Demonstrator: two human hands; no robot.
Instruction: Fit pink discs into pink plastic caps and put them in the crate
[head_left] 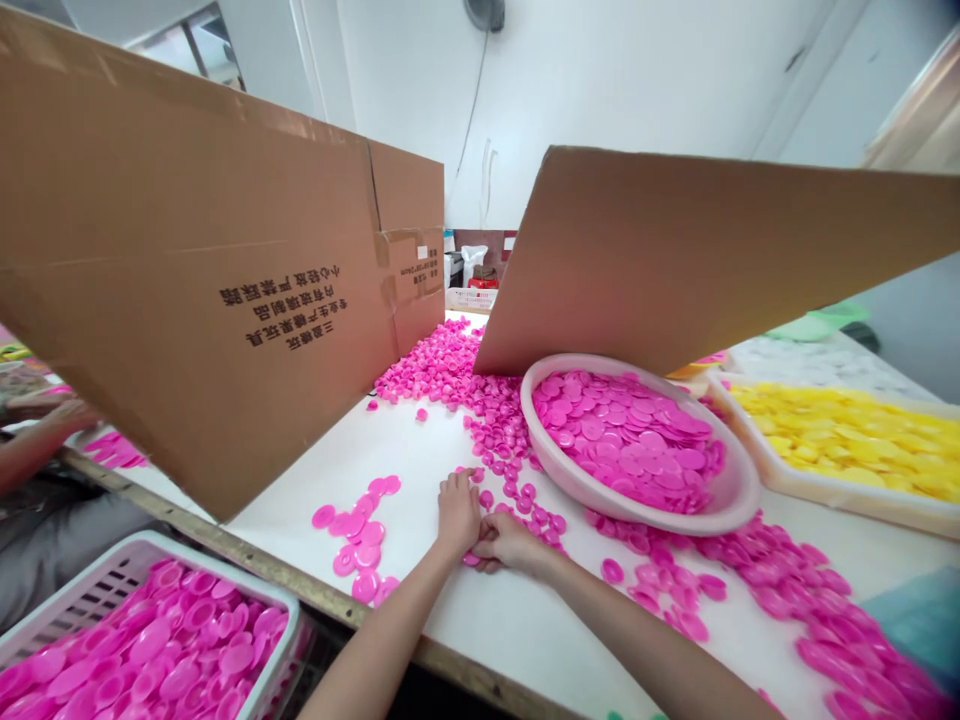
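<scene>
My left hand (459,512) is over the white tabletop, its fingers curled and pressed together around a small pink plastic cap (474,474) at the fingertips; how firmly it is held is hidden. Right beside it and touching near the wrist, my right hand (506,540) pinches a pink plastic disc (471,559), mostly covered by the fingers. Small pink caps (517,490) lie scattered just beyond both hands. To the left is a loose cluster of flat pink discs (360,530). A pale pink basin (739,510) full of pink discs stands tilted at the right.
Cardboard sheets stand upright at the left (187,230) and right (660,250). A tray (810,485) of yellow pieces sits far right. Below the table edge (315,590) is a white basket (281,590) of pink pieces. Another person's arm (45,440) shows at far left.
</scene>
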